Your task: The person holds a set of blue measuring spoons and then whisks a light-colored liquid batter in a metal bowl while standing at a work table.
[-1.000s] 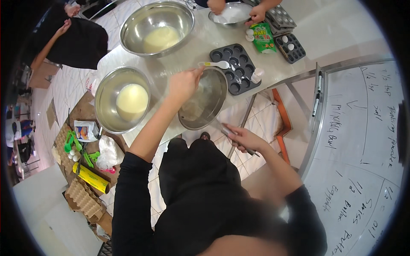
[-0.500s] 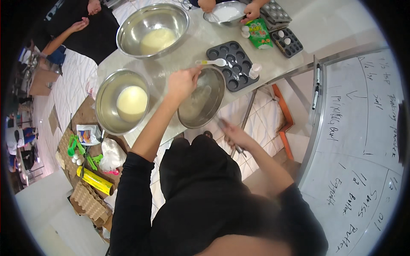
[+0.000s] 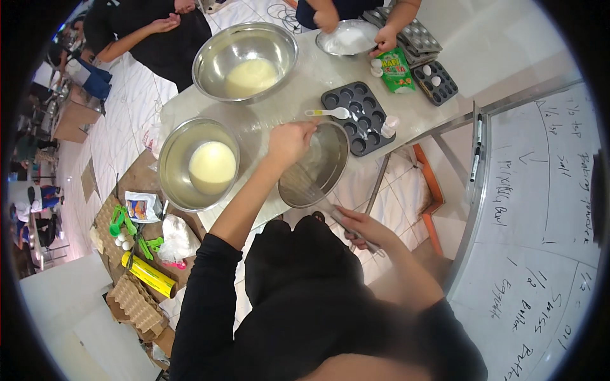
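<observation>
My left hand (image 3: 292, 145) grips the far left rim of a steel mixing bowl (image 3: 333, 155) at the table's near edge. My right hand (image 3: 363, 227) is wrapped round the handle of a wire whisk (image 3: 307, 185), whose wires are down inside this bowl. The bowl looks tilted toward me, and I cannot make out its contents well. Just beyond my left fingertips, a white spoon (image 3: 338, 113) reaches over the edge of a dark muffin tin (image 3: 356, 100). Left of my left forearm, a second steel bowl (image 3: 170, 174) holds pale yellow batter (image 3: 212, 166).
A larger bowl (image 3: 210, 60) with batter stands farther back. Across the table, a person handles a bowl of white stuff (image 3: 349, 38). A green packet (image 3: 397, 71) lies beside another muffin tin (image 3: 438, 92). A whiteboard (image 3: 527, 197) stands at right; egg trays (image 3: 135, 305) lie lower left.
The whisk, blurred and outside the bowl half a second ago, now has its wires in the bowl. My left hand stays on the rim. The whole view has shifted slightly.
</observation>
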Tool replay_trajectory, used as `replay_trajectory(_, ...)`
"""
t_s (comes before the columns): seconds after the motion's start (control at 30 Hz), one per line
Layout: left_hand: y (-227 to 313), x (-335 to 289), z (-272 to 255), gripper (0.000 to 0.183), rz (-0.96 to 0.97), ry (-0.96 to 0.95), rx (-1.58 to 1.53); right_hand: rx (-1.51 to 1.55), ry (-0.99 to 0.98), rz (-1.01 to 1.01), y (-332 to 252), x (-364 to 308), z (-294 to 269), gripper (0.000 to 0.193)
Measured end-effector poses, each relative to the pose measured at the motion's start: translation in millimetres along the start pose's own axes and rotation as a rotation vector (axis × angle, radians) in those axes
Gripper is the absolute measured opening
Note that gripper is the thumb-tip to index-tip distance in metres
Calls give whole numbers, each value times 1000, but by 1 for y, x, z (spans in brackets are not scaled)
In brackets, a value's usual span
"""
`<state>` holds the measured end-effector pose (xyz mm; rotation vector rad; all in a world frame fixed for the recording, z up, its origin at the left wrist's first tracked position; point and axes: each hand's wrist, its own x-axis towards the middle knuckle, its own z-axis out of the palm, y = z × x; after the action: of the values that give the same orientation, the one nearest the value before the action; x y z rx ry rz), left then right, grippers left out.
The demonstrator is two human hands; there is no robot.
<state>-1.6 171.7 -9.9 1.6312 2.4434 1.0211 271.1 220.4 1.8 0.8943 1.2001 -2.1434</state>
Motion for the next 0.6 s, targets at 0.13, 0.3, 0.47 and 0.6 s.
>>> replay_trajectory(0.13,-9,7,-4,21,-45,11,15,-339,176,-100,11,21,-15,57)
replay_trajectory(0.3,-7,9,1,20,-28,-74,-1,-231,328,-61,18,25,-21,55)
replay_trajectory(0.47,-12,16,-4,19,4,-5,13,-157,122,-42,-15,7,-3,56)
replay_trajectory(0.6,-17,10,-2,19,-33,-30,-19,-194,-1,-111,6,12,-18,51)
